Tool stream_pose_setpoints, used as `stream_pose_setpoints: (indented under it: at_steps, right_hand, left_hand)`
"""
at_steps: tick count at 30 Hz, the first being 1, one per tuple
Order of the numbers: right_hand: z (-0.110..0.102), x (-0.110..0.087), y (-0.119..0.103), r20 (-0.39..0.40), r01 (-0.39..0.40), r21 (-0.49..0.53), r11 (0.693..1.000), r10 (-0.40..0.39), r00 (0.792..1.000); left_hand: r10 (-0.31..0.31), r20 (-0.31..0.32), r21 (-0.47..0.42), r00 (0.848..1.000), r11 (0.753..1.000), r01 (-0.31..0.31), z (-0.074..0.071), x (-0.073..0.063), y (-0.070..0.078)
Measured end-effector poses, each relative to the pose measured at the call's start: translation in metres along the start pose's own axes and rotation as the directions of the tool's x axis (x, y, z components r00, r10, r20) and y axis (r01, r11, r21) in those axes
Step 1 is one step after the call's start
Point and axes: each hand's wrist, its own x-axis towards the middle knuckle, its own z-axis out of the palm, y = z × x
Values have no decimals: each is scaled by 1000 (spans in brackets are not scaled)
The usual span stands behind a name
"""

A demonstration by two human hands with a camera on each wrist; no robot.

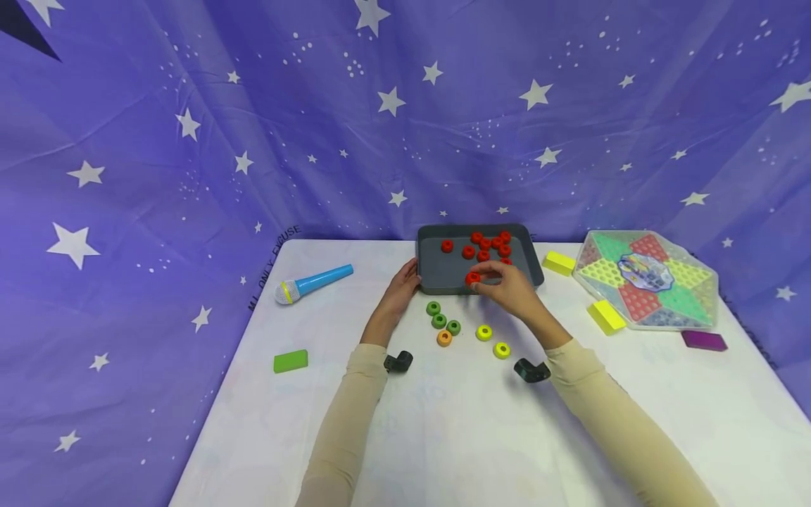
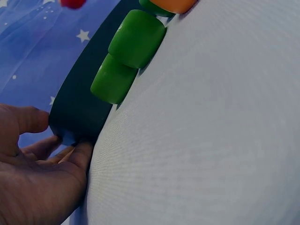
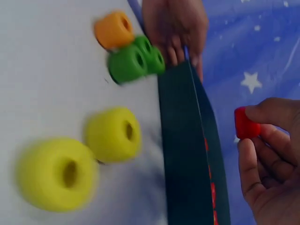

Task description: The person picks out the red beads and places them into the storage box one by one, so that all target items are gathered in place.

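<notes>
My right hand [image 1: 512,291] pinches a red bead [image 3: 246,123] between thumb and fingers, over the front part of the dark grey tray [image 1: 437,271]. My left hand [image 1: 400,287] holds that tray at its front left corner, with thumb and fingers about the wall in the left wrist view. Several red beads [image 1: 469,252] lie inside the tray, mostly toward the right. On the table in front of it sit green beads [image 1: 439,321], one orange bead [image 1: 445,339] and two yellow beads [image 1: 502,351], each with a hole through it.
A blue toy microphone [image 1: 319,280] and a green block [image 1: 291,361] lie at left on the white table [image 1: 443,436]. Right of the tray are yellow blocks [image 1: 606,317], a hexagonal game board [image 1: 646,282] and a purple block [image 1: 705,341]. A starry purple curtain [image 1: 443,141] hangs behind.
</notes>
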Motion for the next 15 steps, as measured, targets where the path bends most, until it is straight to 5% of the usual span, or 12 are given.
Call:
stream_pose_setpoints:
  at_steps: [15]
  right_hand:
    - [2,63,10,142,-184,81,980,172,975]
  left_hand:
    - [4,-3,-11,1000,1000,-5,1,0,-2]
